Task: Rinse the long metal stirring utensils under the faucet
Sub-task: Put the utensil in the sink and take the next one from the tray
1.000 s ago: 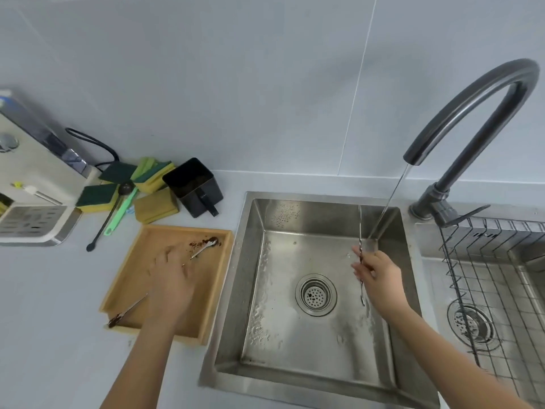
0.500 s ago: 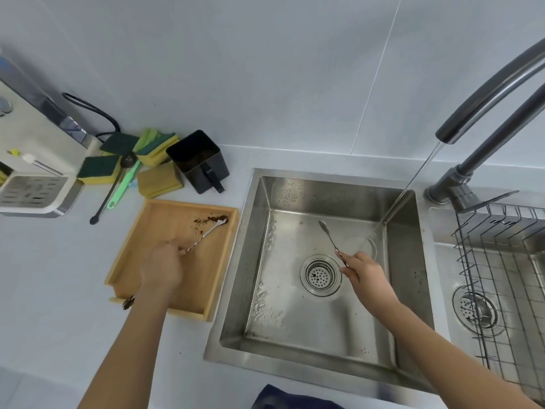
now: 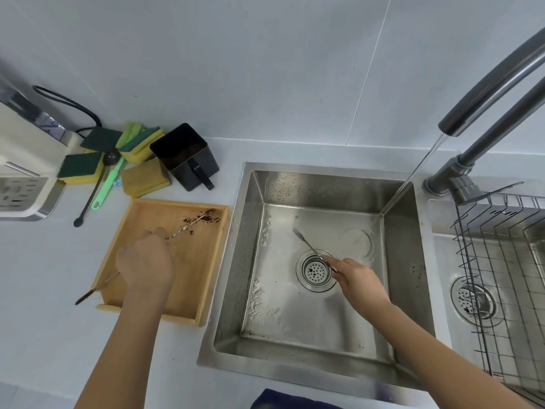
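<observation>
Head view: right hand [image 3: 361, 280] now lower over drain, out of stream, fingers pinching fork [image 3: 309, 246]; left hand [image 3: 144, 262] fingers closed on spoon [image 3: 188, 225] in tray [image 3: 206, 290].

Left hand [image 3: 146, 262]: held palm down, knuckles uppermost, fingers curled closed around a thin twisted metal bar spoon [image 3: 188, 227]; the bare forearm is extended forward from the lower left. Right hand [image 3: 358, 280]: held low, fingers pinched shut on the lower end of a slim metal stirrer [image 3: 306, 245], index finger stretched along it; the bare forearm is extended in from the lower right. The two hands are kept well apart.
</observation>
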